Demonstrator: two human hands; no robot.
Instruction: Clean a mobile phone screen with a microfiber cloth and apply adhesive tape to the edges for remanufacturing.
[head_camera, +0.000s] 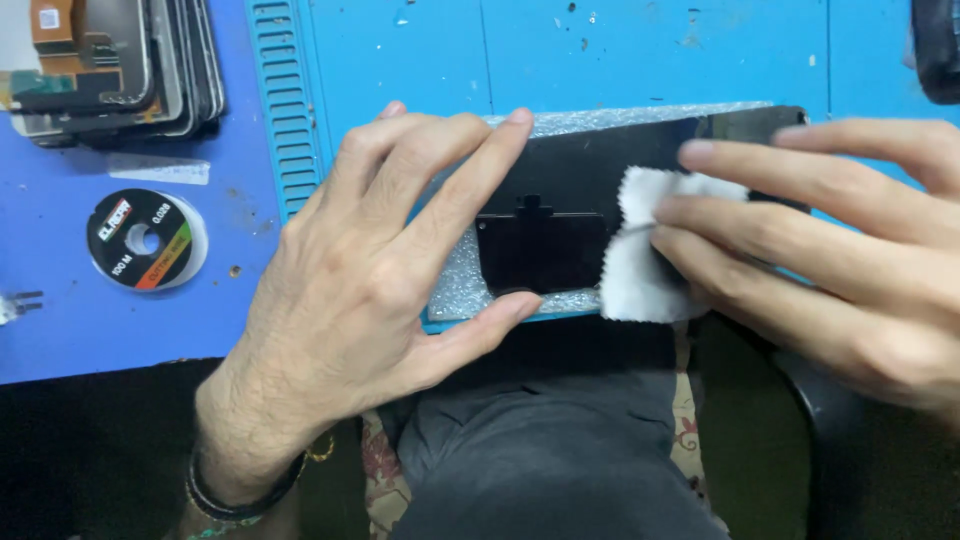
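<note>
A black phone screen panel (580, 170) lies flat on a sheet of silvery bubble wrap (458, 290) at the front edge of a blue work mat (640, 60). My left hand (370, 270) presses down on the panel's left end, fingers spread over it and thumb at the near edge. My right hand (830, 240) comes in from the right with its fingers pressing a small white cloth (640, 265) onto the panel's right half. The cloth is crumpled under the fingertips.
A stack of phone screens and frames (110, 65) sits at the back left on the blue table. A round spool of thin wire (145, 240) lies left of my left hand. A dark object (938, 45) shows at the top right corner. My lap is below the table edge.
</note>
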